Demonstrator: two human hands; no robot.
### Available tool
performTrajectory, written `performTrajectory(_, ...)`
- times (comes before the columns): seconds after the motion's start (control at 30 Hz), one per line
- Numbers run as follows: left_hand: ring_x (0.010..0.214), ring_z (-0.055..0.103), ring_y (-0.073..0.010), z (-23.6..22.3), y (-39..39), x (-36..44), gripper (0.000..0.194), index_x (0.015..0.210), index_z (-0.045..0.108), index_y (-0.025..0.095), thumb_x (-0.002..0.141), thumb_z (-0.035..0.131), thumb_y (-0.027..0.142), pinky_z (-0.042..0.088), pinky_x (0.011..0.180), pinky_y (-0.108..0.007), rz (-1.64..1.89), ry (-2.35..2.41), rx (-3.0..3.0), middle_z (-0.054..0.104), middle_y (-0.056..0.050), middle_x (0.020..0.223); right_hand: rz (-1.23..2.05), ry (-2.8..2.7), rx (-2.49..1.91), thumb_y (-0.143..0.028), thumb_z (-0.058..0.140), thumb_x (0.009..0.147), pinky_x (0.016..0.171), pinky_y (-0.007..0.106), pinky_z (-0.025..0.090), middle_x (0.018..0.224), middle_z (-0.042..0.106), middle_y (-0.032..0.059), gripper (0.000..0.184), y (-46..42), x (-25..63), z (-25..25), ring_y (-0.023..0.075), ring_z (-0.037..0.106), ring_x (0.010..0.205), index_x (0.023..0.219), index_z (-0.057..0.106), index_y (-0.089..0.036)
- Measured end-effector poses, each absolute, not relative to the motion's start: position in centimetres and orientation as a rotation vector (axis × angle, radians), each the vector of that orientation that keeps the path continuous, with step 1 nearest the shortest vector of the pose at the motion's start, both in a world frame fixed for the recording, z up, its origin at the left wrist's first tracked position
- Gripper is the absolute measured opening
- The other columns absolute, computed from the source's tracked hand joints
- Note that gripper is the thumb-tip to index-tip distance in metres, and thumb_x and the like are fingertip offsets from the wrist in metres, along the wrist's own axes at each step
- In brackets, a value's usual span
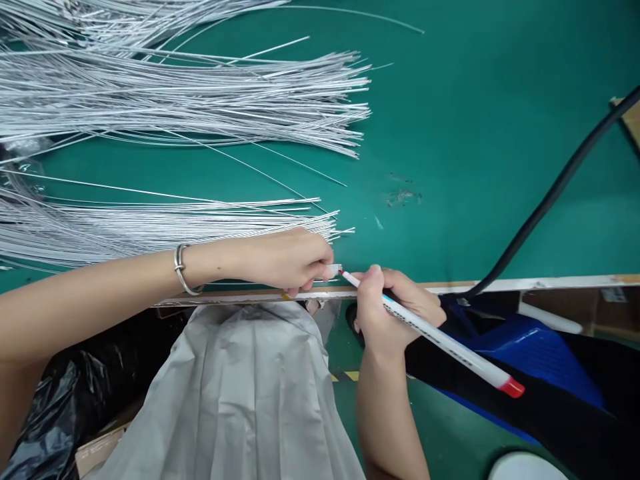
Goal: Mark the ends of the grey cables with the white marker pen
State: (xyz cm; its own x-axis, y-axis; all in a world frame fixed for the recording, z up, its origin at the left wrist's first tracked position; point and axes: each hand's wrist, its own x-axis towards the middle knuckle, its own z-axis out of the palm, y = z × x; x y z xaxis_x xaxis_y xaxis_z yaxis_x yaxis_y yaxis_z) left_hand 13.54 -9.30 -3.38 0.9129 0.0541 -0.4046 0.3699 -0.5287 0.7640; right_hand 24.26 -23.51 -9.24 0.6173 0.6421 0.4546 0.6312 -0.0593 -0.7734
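Note:
My left hand [290, 257] is closed in a pinch at the table's near edge, gripping the ends of thin silver wires with a small white piece [334, 270] showing at its fingertips. My right hand [387, 310] grips a white marker pen with a red cap end [445, 343]; its red tip touches that white piece. The near bundle of silver wires [150, 227] fans out leftward from my left hand over the green table [475, 167]. A silver bangle [183, 270] circles my left wrist.
A larger pile of silver wires [200, 93] lies across the far left of the table. A black cable [550, 193] runs from the right edge down to the table's front edge. Below are a grey cloth [240, 400], a black bag [60, 400] and a blue object [530, 347].

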Motion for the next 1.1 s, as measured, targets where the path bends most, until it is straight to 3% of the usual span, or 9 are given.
performTrajectory(0.3,0.043,0.054,-0.0074,-3.3,-9.4,13.5,0.030,0.061,0.051,0.015,0.089,0.041,0.019,0.036,0.049,-0.017,-0.415,0.310,2.093,0.059,0.003,0.045,0.012,-1.119,-1.677,-0.013,0.056,0.079,0.041,0.024,0.033,0.040,0.049,-0.0054,0.033,-23.6,24.4,-9.0,0.0079,0.041,0.036,0.047,0.052,-0.019)
performTrajectory(0.7,0.044,0.055,-0.0082,-3.3,-9.2,13.3,0.030,0.062,0.051,0.016,0.089,0.041,0.020,0.037,0.049,-0.018,-0.423,0.329,2.041,0.059,0.003,0.047,0.101,-1.094,-1.671,-0.015,0.057,0.080,0.041,0.024,0.032,0.041,0.047,-0.0056,0.030,-23.9,24.6,-9.1,0.0072,0.038,0.035,0.050,0.057,-0.019)
performTrajectory(0.83,0.046,0.057,-0.0086,-3.0,-9.1,13.3,0.028,0.064,0.051,0.016,0.090,0.039,0.021,0.039,0.051,-0.018,-0.452,0.346,2.009,0.058,0.003,0.049,0.174,-0.873,-1.539,-0.020,0.057,0.082,0.043,0.024,0.037,0.043,0.050,-0.0048,0.028,-23.7,24.5,-9.3,0.0083,0.044,0.038,0.054,0.060,-0.019)
performTrajectory(0.97,0.048,0.058,-0.0087,-2.5,-9.3,13.2,0.028,0.066,0.052,0.015,0.090,0.040,0.020,0.039,0.053,-0.017,-0.430,0.353,2.040,0.059,0.002,0.050,0.276,-0.617,-1.272,-0.035,0.055,0.084,0.040,0.023,0.037,0.045,0.053,-0.0045,0.022,-23.3,24.8,-9.0,0.0098,0.045,0.037,0.073,0.066,-0.019)
performTrajectory(1.1,0.052,0.059,-0.0090,-0.3,-9.7,12.7,0.030,0.067,0.053,0.016,0.092,0.039,0.023,0.039,0.054,-0.017,-0.336,0.343,2.102,0.060,0.002,0.052,0.334,-0.545,-1.156,-0.045,0.039,0.091,0.038,0.023,0.038,0.046,0.059,-0.0024,0.037,-23.3,25.4,-8.1,0.0103,0.045,0.034,0.097,0.063,-0.017)
